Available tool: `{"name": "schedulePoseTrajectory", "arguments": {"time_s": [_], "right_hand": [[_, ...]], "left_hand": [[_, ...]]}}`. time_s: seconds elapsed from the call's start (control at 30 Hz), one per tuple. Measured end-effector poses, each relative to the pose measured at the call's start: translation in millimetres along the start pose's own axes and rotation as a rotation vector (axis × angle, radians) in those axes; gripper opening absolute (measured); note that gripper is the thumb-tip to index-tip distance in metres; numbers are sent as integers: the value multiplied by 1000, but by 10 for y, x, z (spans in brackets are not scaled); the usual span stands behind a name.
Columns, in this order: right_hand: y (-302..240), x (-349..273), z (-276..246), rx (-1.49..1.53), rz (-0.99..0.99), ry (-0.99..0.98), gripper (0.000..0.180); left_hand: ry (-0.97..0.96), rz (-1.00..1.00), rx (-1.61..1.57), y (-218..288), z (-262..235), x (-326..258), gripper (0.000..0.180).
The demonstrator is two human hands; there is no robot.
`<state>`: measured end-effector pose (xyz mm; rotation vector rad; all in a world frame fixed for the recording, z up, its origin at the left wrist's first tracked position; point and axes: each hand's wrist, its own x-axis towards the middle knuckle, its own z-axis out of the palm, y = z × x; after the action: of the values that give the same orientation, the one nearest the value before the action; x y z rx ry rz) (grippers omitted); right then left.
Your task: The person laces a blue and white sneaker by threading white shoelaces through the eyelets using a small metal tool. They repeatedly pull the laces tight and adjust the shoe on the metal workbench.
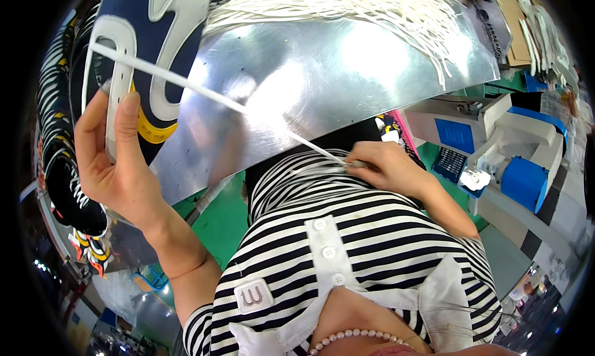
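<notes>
1. Labels: square white badge (253, 295) with one raised, letter-like mark, on the chest of the black-and-white striped shirt (384, 232).
2. Curved yellow tab (156, 131) at the lower edge of the navy-and-white shoe upper (139, 0); small dark markings, too small to read surely.
3. Flat blue panel (454, 134) on the pale grey bench machine (530, 136), writing not legible; dark keypad (449, 162) below it, blue cylinder (524, 181) to its right.
4. Left hand (121, 161): thumb and fingers pinching the long white holed strip (116, 105) of the upper, at upper left, by the table edge.
5. Right hand (387, 167): fingertips pressed together, pinching the flat white lace (186, 85) in front of the shirt; small greyish thing also at the fingertips, too blurred to name.
6. Lace location: stretched on a slant from the top of the strip, over the table, down to the right hand.
7. Surface: shiny silver metal table (350, 77), bright lamp reflections; loose heap of thin white laces (328, 6) across its far side.
8. Room: green floor (224, 226) under the table; dark shoes with white lacing (77, 198) at far left; brown board (507, 18) at upper right.
</notes>
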<state>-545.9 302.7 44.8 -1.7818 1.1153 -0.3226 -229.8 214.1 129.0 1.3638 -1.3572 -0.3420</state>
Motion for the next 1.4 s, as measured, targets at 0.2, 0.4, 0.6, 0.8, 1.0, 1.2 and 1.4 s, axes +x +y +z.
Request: {"name": "schedulePoseTrajectory", "arguments": {"time_s": [0.2,0.4,0.6,0.8,1.0,1.2,1.4], "right_hand": [[-183,219,-173,374,8,158,14],[-365,1332,-189,486,-227,351,14],[-284,1878,-118,500,-260,449,9],[-195,1928,-135,778,-84,392,15],[-174,1393,-186,347,-29,268,14],[-123,1321,-103,179,-82,289,14],[-95,1402,-67,16,-57,296,14]], "left_hand": [[-619,165,325,-533,416,-362,19],[-805,155,494,-470,345,-289,25],[-748,220,471,-247,473,-222,25],[-705,-25,473,-492,731,-253,22],[-621,35,457,-576,777,-256,22],[-612,54,456,-568,788,-229,22],[-767,-70,405,-558,751,-167,21]]}}
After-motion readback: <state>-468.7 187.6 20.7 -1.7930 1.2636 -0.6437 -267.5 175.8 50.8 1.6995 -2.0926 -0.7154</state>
